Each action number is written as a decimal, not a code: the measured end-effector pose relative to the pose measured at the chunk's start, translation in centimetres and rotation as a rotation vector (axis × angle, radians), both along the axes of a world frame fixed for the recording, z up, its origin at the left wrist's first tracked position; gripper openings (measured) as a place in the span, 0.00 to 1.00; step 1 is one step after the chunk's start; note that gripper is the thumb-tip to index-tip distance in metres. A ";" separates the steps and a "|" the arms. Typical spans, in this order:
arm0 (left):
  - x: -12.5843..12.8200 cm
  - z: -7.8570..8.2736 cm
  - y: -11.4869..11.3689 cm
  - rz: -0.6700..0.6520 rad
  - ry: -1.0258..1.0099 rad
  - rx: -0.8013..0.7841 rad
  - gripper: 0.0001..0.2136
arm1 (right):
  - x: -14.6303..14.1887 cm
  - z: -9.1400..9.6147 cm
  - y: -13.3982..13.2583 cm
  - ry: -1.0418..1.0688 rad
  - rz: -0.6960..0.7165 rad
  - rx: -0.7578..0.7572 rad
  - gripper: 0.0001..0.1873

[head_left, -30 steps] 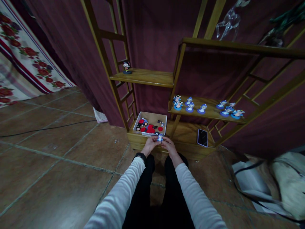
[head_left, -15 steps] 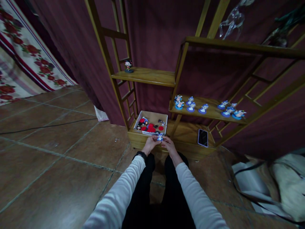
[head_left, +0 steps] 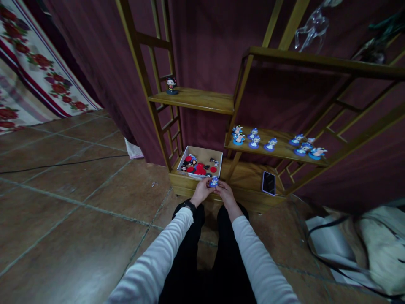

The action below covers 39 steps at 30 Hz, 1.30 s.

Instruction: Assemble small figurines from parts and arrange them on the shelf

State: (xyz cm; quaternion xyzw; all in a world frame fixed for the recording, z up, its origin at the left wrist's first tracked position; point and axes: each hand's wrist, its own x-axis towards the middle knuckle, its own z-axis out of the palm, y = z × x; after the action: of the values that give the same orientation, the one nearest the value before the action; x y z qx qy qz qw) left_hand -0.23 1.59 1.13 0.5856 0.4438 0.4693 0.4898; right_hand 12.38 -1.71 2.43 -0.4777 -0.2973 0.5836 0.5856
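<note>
Currently, a small blue-and-white figurine (head_left: 214, 181) sits between the fingertips of the left hand (head_left: 202, 191) and the right hand (head_left: 225, 193), both closed on it, just on the wearer's side of the box (head_left: 205, 154), near its right-hand corner. Its long axis appears roughly upright, purplish base toward the wearer; exact tilt cannot be told at this size, and neither hand is clearly nearer, the fingers meeting it from either side. Similar figurines (head_left: 254, 142) stand on a shelf (head_left: 282, 146) right of and above the box.
</note>
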 end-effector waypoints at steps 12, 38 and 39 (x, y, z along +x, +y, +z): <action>0.2 2.8 -2.0 -0.013 0.202 0.180 0.23 | 0.1 0.2 0.2 -0.059 -0.012 -0.014 0.20; 0.0 3.8 -3.3 -0.133 0.831 0.340 0.24 | 0.7 -1.4 0.6 -0.092 -0.019 0.017 0.22; 0.0 3.8 -3.3 -0.136 0.851 0.338 0.24 | 0.7 -1.5 0.7 -0.081 -0.018 0.017 0.23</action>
State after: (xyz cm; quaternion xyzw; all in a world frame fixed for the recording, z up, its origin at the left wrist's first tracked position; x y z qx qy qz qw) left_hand -0.19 -1.70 4.96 0.8255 0.4833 0.2198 0.1914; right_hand 13.04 -1.05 0.89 -0.4984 -0.3215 0.5560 0.5823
